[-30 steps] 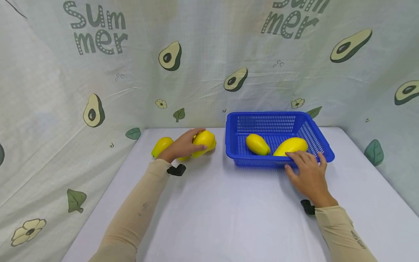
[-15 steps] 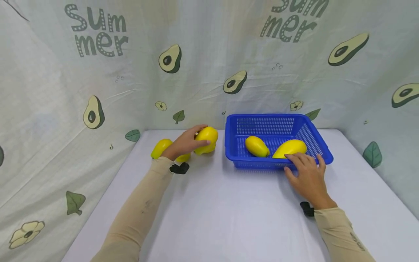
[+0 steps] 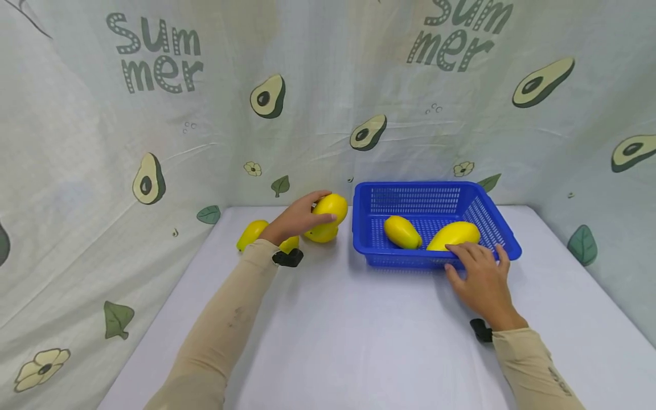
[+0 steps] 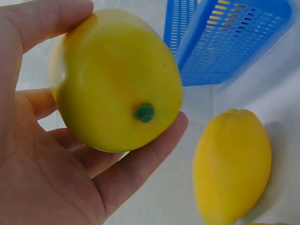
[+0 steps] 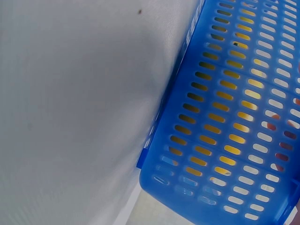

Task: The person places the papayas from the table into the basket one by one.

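My left hand [image 3: 294, 221] grips a yellow papaya [image 3: 333, 206], thumb on one side and fingers on the other. In the left wrist view the held papaya's green stem end [image 4: 144, 113] faces the camera. Just below it in the head view lies another papaya [image 3: 323, 233]. My right hand [image 3: 484, 282] holds the front rim of a blue basket [image 3: 389, 254], fingers over the edge and thumb outside. Inside the basket are two papayas, one at the middle [image 3: 402, 232] and one near the right fingertips [image 3: 456, 234].
More papayas, one farther left [image 3: 251, 233] and one partly hidden by the left wrist [image 3: 290, 244], lie on the white table [image 3: 359, 341]. A printed cloth [image 3: 307, 102] hangs right behind the table. The basket stands at the back, right of the left hand.
My left hand has raised the papaya and shifted slightly right, uncovering the papaya beneath. The right hand stays on the basket rim. The head view has tilted a little.
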A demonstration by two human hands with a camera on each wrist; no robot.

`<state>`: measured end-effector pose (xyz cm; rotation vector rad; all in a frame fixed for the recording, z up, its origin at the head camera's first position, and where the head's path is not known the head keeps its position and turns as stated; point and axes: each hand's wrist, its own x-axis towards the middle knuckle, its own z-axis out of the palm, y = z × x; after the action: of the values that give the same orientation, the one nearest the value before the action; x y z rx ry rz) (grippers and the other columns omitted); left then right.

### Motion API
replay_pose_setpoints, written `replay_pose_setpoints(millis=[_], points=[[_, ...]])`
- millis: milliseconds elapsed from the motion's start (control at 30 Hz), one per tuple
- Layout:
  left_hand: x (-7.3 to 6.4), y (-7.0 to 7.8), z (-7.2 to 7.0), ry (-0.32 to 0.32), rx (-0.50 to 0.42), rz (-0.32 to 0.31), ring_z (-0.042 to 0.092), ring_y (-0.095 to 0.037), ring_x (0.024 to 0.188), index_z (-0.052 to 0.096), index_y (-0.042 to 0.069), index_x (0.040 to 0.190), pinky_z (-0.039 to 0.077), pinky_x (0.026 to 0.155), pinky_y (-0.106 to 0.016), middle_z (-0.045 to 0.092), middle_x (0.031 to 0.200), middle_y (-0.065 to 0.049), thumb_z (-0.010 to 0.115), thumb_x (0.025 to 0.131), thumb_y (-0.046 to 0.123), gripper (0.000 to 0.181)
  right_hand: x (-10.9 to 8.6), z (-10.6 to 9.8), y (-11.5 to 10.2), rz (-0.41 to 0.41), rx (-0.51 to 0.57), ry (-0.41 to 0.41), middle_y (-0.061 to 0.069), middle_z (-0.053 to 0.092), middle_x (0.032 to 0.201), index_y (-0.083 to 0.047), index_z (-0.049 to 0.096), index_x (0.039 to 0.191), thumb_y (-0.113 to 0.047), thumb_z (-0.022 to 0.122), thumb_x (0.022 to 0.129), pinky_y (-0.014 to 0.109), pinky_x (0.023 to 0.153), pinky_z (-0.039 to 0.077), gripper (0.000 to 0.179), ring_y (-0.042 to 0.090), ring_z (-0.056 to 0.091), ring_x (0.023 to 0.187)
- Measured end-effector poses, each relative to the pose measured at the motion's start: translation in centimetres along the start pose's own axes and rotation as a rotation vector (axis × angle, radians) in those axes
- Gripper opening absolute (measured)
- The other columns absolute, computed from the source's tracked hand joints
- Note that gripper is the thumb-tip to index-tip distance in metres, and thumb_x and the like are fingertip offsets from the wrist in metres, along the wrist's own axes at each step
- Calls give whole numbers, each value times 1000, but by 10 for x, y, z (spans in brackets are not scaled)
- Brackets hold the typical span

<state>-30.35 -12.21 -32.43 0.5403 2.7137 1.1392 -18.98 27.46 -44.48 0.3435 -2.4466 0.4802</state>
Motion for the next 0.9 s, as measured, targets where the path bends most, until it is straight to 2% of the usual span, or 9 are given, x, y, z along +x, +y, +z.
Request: replay_pose_setpoints(millis=[433,667,900], points=[[7,13,0,-16,-4,-12,51,-26,114,36,25,156,44,101,-47,50,141,-3,69,90,44,75,2,-1,2,-5,-8,-5,19,58,127,-9,64,128,-14,76,84,65,115,2,46,45,45,120],[7,17,0,-5,-7,-10,51,-26,115,36,26,156,44,101,-48,50,141,-3,68,91,47,76,4,0,1,-14,1,2,19,59,127,-10,64,129,-13,76,84,67,114,5,46,44,45,121],[12,24,0,-22,-7,4,54,-26,111,37,27,155,45,97,-48,53,138,-2,67,90,49,75,1,1,2,-11,-5,11,19,59,126,-9,64,128,-13,76,84,67,113,6,46,45,46,120]])
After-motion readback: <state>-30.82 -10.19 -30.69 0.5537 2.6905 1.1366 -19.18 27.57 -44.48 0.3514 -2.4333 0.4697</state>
